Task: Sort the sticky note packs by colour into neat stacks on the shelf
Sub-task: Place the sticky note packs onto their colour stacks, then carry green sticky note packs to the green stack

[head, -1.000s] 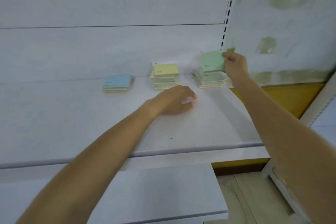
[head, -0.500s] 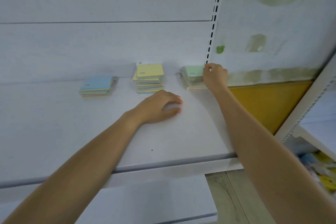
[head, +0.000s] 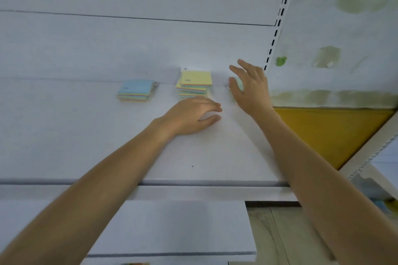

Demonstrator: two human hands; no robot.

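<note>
Three stacks of sticky note packs stand along the back of the white shelf (head: pixel 64 135). The blue-topped stack (head: pixel 135 92) is at the left and the yellow-topped stack (head: pixel 195 84) in the middle. The green-topped stack (head: pixel 238 86) at the right is almost wholly hidden behind my right hand (head: pixel 249 87), which hovers over it with fingers spread and nothing in it. My left hand (head: pixel 191 116) rests palm down on the shelf just in front of the yellow stack, fingers loosely apart, holding nothing.
A slotted white upright (head: pixel 277 19) bounds the shelf at the right, with a stained wall (head: pixel 344 28) and a yellow panel (head: pixel 327 133) beyond it. A lower shelf (head: pixel 172 226) lies below the front edge. Coloured items show at the far lower right (head: pixel 387 206).
My right hand laid the green pack on the green stack, let go and now lifts with fingers spread. My left hand stayed on the shelf. The view shifted right.
</note>
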